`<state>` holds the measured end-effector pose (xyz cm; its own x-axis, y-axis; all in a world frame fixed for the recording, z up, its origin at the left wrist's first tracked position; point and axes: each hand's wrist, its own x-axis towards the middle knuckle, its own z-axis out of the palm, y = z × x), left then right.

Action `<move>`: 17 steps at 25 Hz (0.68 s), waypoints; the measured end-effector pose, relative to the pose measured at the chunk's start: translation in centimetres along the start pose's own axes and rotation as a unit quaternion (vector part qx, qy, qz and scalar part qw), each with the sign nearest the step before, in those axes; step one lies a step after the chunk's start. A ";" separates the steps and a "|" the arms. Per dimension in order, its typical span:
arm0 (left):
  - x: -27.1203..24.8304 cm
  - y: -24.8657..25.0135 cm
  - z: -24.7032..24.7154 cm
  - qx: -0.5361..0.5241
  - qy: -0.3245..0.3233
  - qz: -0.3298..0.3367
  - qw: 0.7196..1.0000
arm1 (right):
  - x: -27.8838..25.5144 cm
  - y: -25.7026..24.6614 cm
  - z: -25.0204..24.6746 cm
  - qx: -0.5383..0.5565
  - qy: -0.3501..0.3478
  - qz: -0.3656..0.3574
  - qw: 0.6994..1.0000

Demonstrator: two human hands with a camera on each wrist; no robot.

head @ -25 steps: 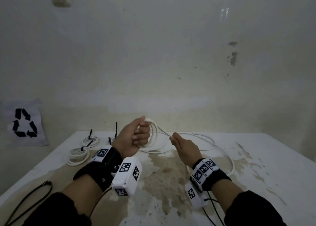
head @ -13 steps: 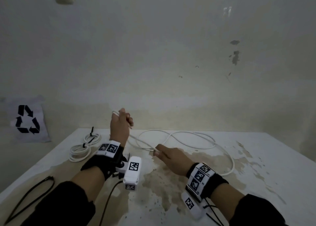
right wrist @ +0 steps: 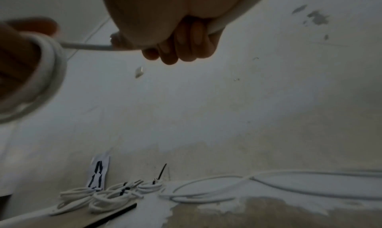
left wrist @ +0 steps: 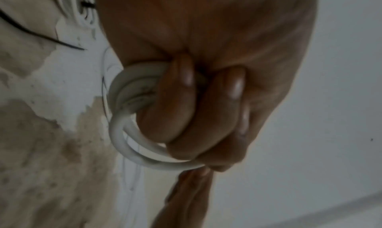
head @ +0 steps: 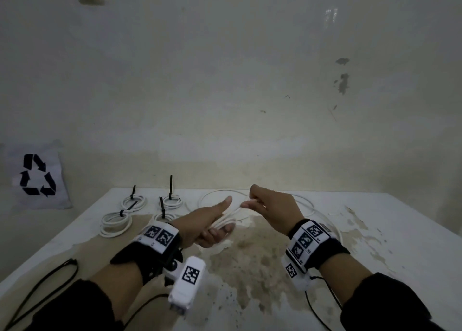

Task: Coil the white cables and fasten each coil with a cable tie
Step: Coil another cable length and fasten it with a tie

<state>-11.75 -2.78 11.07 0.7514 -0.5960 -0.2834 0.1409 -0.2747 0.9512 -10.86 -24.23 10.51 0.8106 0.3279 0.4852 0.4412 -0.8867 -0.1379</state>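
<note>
Since half a second ago the left hand (head: pixel 211 227) has dropped from its raised position and closed toward the right hand (head: pixel 271 212); both now sit over the middle of the table (head: pixel 375 233).

Head view: four tied coils (head: pixel 116 222) lie near the far left corner, each with a black cable tie (head: pixel 170 187). One loose white cable (head: pixel 303 202) runs along the far edge. Left fingers are curled around several cable loops, thumb extended. Right fingers pinch the strand leading from those loops.

Left wrist view: fingers (left wrist: pixel 179 100) are wrapped tightly over the cable loops (left wrist: pixel 132 133), at least three turns visible.

Right wrist view: fingers (right wrist: pixel 186 40) are curled around the cable strand (right wrist: pixel 86 46); the slack rests on the table beside the tied coils.
</note>
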 end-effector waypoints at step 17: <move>3.0 -1.2 -2.1 0.250 0.303 0.105 0.913 | -0.9 -7.5 2.2 -0.036 -0.127 -0.142 0.981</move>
<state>-8.36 -2.66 9.31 0.9683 -0.1892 0.1631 -0.2457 -0.6036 0.7585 -14.02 -17.19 9.19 0.7323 0.6283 0.2628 0.6430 -0.7650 0.0372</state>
